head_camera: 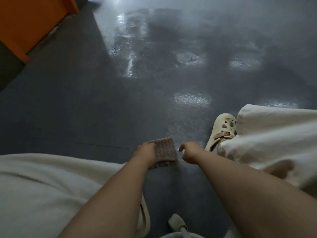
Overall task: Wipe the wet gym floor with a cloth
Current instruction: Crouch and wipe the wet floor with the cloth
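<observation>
1. Two hands work low over the dark gym floor. Far left, an orange panel stands at the edge of the view, well apart from them.
2. The left hand grips the cloth, fingers curled over its near edge. The cloth is pinkish, ribbed and folded, and appears to lie flat on the floor between the person's knees.
3. The right hand hovers just beside the cloth, holding nothing; its fingers hang loosely curled.
4. Further right, a cream clog is planted on the floor under a pale trouser leg.
5. The step looks like wiping the patch nearest the body. Shiny wet patches lie ahead, near the clog and beyond, so the next move likely calls for pushing the cloth forward and rightward with steady downward pressure.
</observation>
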A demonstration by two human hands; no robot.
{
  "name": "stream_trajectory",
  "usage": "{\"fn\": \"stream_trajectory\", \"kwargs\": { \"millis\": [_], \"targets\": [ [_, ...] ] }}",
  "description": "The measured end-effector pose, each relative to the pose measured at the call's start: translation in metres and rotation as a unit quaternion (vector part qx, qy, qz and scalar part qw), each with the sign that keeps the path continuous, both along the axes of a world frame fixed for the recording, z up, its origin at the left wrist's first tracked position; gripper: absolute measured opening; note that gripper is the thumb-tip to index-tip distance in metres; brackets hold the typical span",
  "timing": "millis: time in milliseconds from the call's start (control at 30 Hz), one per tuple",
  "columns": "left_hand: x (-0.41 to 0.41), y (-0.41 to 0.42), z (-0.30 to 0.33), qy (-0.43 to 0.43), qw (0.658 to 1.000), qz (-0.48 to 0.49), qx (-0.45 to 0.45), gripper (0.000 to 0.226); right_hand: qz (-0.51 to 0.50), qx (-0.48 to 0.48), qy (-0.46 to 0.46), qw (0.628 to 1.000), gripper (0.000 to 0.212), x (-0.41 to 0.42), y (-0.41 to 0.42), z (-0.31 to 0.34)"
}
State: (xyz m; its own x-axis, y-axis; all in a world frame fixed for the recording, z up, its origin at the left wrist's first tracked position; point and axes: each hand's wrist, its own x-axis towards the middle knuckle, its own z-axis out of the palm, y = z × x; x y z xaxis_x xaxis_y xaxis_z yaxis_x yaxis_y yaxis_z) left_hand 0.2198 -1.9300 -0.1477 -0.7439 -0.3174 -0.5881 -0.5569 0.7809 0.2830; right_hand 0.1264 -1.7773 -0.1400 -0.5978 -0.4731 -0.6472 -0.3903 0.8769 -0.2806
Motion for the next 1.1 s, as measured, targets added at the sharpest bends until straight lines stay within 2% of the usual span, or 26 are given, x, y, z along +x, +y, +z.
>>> {"fn": "stream_trajectory", "kwargs": {
  "millis": [167, 300, 467, 633, 767, 833, 900, 933, 1000, 1100],
  "targets": [
    [-0.011, -0.003, -0.004, -0.006, 0.999, 0.047, 0.019, 0.039, 0.001, 0.001, 0.007, 1.0, 0.036, -0.003, -0.015, 0.002],
    [-0.026, -0.003, -0.033, -0.019, 0.997, 0.078, 0.017, 0.032, 0.001, -0.009, 0.007, 1.0, 0.038, -0.018, -0.03, -0.021],
    [-0.028, 0.013, -0.072, -0.063, 0.998, 0.025, 0.012, 0.034, 0.031, -0.009, -0.009, 0.999, 0.036, -0.033, -0.039, -0.054],
    [-0.021, 0.022, -0.096, -0.057, 0.997, -0.043, -0.003, 0.044, 0.051, -0.019, 0.001, 0.999, 0.031, -0.055, -0.045, -0.083],
    [-0.006, 0.038, -0.085, -0.053, 0.99, -0.12, -0.051, 0.028, 0.083, -0.04, 0.044, 0.995, 0.031, -0.063, -0.051, -0.099],
    [-0.003, 0.045, -0.087, -0.016, 0.997, -0.061, -0.038, 0.031, 0.081, -0.07, 0.068, 0.992, 0.028, -0.062, -0.054, -0.106],
    [-0.006, 0.045, -0.096, 0.085, 0.992, 0.084, -0.036, 0.028, 0.077, -0.103, 0.086, 0.988, 0.024, -0.059, -0.054, -0.112],
    [-0.012, 0.044, -0.102, 0.118, 0.981, 0.147, -0.044, 0.034, 0.078, -0.114, 0.097, 0.986, 0.022, -0.057, -0.052, -0.115],
    [-0.028, 0.047, -0.111, 0.084, 0.973, 0.21, -0.049, 0.054, 0.072, -0.127, 0.125, 0.981, 0.02, -0.058, -0.044, -0.121],
    [-0.06, 0.06, -0.128, -0.015, 0.96, 0.272, -0.056, 0.069, 0.022, -0.128, 0.166, 0.977, 0.025, -0.063, -0.028, -0.128]
  ]
}}
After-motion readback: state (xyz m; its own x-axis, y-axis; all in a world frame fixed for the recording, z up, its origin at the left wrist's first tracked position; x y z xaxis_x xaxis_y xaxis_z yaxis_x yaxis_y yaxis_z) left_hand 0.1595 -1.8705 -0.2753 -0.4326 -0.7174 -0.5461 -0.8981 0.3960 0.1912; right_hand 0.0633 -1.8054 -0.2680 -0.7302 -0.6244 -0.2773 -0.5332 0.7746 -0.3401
